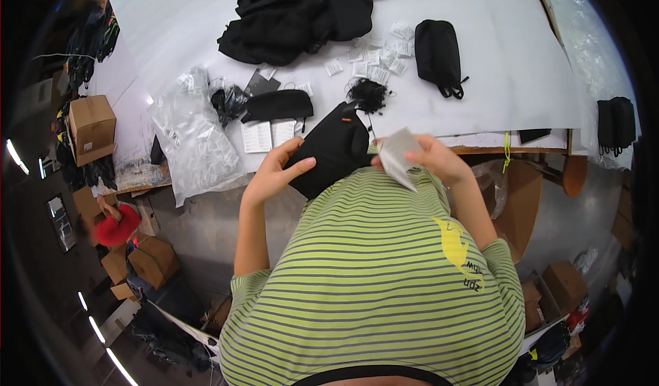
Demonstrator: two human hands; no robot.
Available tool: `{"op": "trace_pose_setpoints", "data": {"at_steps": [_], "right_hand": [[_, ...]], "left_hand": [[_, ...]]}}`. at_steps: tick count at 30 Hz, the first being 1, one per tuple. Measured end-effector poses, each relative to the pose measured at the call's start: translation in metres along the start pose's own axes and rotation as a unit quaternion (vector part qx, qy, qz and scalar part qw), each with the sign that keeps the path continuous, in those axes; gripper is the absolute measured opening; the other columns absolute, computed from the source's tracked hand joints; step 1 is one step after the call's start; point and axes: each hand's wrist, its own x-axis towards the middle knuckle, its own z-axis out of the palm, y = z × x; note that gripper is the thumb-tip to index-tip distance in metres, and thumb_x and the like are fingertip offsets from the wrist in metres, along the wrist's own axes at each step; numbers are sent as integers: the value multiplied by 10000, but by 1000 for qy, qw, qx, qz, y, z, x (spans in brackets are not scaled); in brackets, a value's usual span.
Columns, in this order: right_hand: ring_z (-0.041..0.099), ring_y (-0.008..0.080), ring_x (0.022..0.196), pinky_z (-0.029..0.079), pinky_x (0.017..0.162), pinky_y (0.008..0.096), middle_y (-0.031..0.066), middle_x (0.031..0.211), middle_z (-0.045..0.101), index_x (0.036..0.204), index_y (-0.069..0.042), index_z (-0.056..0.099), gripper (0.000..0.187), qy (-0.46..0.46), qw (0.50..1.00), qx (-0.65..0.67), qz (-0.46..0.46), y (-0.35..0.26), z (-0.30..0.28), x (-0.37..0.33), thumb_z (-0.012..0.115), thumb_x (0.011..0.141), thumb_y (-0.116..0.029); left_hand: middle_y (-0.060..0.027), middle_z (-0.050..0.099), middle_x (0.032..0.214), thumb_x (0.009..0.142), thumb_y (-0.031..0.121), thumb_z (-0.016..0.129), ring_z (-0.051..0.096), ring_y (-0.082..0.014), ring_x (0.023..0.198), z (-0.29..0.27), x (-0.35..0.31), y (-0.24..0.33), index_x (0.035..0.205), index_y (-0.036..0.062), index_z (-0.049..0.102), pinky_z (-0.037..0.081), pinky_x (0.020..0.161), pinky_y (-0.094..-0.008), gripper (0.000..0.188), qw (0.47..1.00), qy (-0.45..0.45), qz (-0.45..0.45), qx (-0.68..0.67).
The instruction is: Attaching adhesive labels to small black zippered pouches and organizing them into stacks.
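Observation:
My left hand (276, 174) grips the side of a black fabric pouch (328, 151), thumb on top, at the table's near edge against my shirt. A small orange tag shows near the pouch's far end. In my right hand (441, 161) is a folded white paper leaflet (395, 154), slightly blurred, just right of the pouch. Beyond the pouch sits a tangle of black cords (368, 94). Small white packets (376, 58) lie scattered behind it. To the left, another black pouch (280, 104) rests beside printed white leaflets (257, 137).
A white table (508, 111) spans the front. Black bags (288, 15) are heaped at its far side, with one black pouch (438, 53) at right. A clear plastic bag of packets (195, 139) hangs over the near left edge. A cardboard box (93, 129) stands far left.

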Motion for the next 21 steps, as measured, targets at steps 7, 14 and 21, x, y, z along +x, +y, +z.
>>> {"op": "trace_pose_setpoints", "data": {"at_steps": [7, 14, 21], "right_hand": [[499, 214, 939, 367, 924, 329, 97, 1144, 513, 1353, -161, 332, 781, 129, 903, -408, -23, -48, 34, -26, 728, 687, -261], [600, 99, 694, 458, 596, 222, 66, 787, 657, 832, 12, 603, 96, 315, 915, -213, -134, -79, -45, -47, 616, 817, -81], [462, 131, 600, 371, 544, 241, 33, 674, 550, 876, -87, 587, 236, 272, 858, 411, -143, -34, -33, 43, 623, 831, -316]], "left_hand": [[15, 506, 797, 839, 184, 633, 446, -54, 756, 7, 11, 2, 939, -5, 524, 373, 679, -203, 240, 998, 44, 8, 40], [-51, 560, 685, 790, 225, 671, 480, -92, 622, 20, 4, 3, 915, 14, 571, 414, 590, -246, 265, 987, 69, 2, 145], [-119, 607, 696, 776, 242, 659, 545, -226, 539, 60, 9, 35, 895, 30, 603, 424, 519, -283, 249, 974, 30, 36, 220]]}}
